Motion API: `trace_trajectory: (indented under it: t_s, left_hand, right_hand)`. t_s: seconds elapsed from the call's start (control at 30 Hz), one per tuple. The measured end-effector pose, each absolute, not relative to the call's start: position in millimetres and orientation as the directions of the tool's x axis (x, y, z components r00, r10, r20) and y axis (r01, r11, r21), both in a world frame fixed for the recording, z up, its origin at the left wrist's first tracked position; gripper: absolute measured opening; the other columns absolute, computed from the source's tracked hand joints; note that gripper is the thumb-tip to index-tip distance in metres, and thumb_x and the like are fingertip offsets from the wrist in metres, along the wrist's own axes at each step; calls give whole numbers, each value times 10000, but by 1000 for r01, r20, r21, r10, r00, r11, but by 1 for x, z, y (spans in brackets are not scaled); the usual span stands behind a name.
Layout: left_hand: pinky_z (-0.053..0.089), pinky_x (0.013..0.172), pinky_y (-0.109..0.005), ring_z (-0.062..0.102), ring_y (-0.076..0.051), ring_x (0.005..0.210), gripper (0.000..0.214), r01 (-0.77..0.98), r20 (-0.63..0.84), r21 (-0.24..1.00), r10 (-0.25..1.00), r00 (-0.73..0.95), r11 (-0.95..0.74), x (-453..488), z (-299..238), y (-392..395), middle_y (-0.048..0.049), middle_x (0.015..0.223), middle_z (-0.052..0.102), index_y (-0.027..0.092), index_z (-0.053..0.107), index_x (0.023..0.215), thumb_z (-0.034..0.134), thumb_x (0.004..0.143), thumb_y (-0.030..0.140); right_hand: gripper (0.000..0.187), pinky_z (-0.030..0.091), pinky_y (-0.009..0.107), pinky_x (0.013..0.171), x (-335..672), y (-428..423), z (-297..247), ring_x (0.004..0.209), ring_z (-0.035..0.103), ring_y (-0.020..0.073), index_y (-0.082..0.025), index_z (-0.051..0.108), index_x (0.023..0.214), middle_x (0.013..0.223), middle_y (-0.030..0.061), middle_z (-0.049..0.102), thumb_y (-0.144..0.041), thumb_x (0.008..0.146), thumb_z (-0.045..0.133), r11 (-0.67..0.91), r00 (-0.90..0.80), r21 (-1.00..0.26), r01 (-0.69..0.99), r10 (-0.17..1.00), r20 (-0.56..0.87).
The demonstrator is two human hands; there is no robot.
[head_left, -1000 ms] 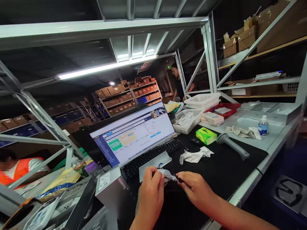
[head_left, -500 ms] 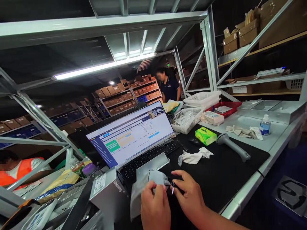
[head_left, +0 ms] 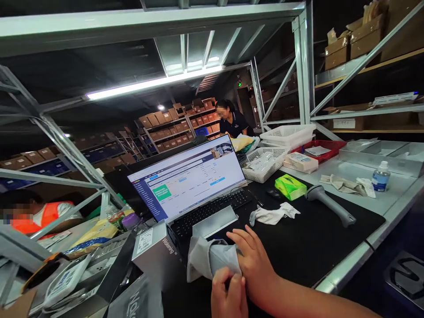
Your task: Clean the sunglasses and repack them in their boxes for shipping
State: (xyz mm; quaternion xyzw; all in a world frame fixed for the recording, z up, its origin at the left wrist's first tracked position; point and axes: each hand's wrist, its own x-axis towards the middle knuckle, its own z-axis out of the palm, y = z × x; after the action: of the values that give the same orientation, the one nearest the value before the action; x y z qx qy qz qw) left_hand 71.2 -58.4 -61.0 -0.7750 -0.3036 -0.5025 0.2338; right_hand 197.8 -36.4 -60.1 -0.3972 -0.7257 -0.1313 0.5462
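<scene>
A soft grey pouch (head_left: 223, 257), creased and folded over at its far end, lies across my fingers above the black desk mat. My left hand (head_left: 229, 295) is closed, its thumb and fingers pinched at the pouch's near edge. My right hand (head_left: 255, 263) holds the pouch's right end, with the upper fingers stretched along its far side and the thumb hidden. What is inside the pouch, if anything, does not show. Just behind it lies a flat silver box piece (head_left: 215, 222), and a silver box (head_left: 154, 251) marked "Wakening" stands to the left.
A monitor (head_left: 192, 181) and keyboard (head_left: 212, 212) stand ahead. On the mat (head_left: 318, 247) lie a white glove (head_left: 274, 214), a green tissue pack (head_left: 290, 187) and a grey scanner (head_left: 331, 205). White baskets (head_left: 265, 165) are behind. Packaging and a printed grey bag (head_left: 137, 300) crowd the left. Two people are beyond.
The view has turned slightly left. My right hand has moved onto the pouch's end, and the small dark, shiny-tipped item it pinched is out of sight. My left hand has shifted right along the pouch.
</scene>
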Motion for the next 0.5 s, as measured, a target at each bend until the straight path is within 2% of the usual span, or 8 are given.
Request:
trace_trajectory:
  t_s: [0.13, 0.23, 0.3, 0.37, 0.43, 0.5]
  left_hand:
    - [476, 732, -221, 531, -121, 773, 233, 719, 912, -5, 291, 288, -695, 60, -58, -60, -30, 932, 471, 190, 541, 796, 435, 1003, 179]
    - [499, 753, -268, 558, -156, 819, 318, 725, 895, 176, 414, 163, -666, 39, -49, -59, -45, 938, 505, 203, 525, 800, 363, 1037, 341]
    - [522, 732, -293, 588, -175, 825, 284, 739, 848, 332, 529, 39, -586, 25, -39, -56, -51, 938, 546, 208, 536, 873, 376, 1027, 385]
    - [552, 727, -325, 631, -199, 852, 226, 770, 765, 439, 642, -51, -463, 16, -30, -52, -55, 958, 597, 200, 560, 1026, 465, 994, 403]
    - [577, 757, -369, 660, -225, 892, 279, 800, 692, 463, 719, -58, -381, 13, -24, -48, -64, 995, 631, 195, 582, 1116, 542, 956, 421]
    - [584, 790, -379, 670, -227, 910, 236, 807, 668, 440, 744, -1, -394, 14, -21, -46, -65, 1004, 645, 204, 634, 1080, 550, 957, 387]
  right_hand:
    - [189, 407, 542, 1141, 199, -32, -63, 1286, 534, 295, -189, 747, 821, 1330, 102, 653, -39, 769, 645, 656, -121, -331, 678, 543, 831]
    - [321, 427, 563, 1113, 208, -31, -61, 1321, 500, 314, -216, 770, 879, 1374, 96, 619, 22, 715, 630, 646, -154, -377, 664, 611, 776]
    - [367, 446, 557, 1102, 211, -33, -61, 1344, 480, 314, -231, 769, 917, 1411, 92, 588, 31, 703, 629, 680, -220, -359, 640, 609, 762]
    - [398, 474, 543, 1085, 212, -36, -63, 1353, 474, 314, -230, 763, 948, 1440, 93, 566, 39, 690, 623, 724, -294, -317, 612, 580, 760]
    - [422, 493, 546, 1069, 211, -38, -64, 1350, 481, 318, -217, 756, 970, 1449, 104, 561, 48, 681, 602, 754, -333, -271, 599, 542, 771]
    - [420, 509, 553, 1054, 209, -39, -65, 1340, 494, 322, -204, 752, 972, 1447, 116, 566, 52, 689, 576, 764, -342, -235, 601, 512, 788]
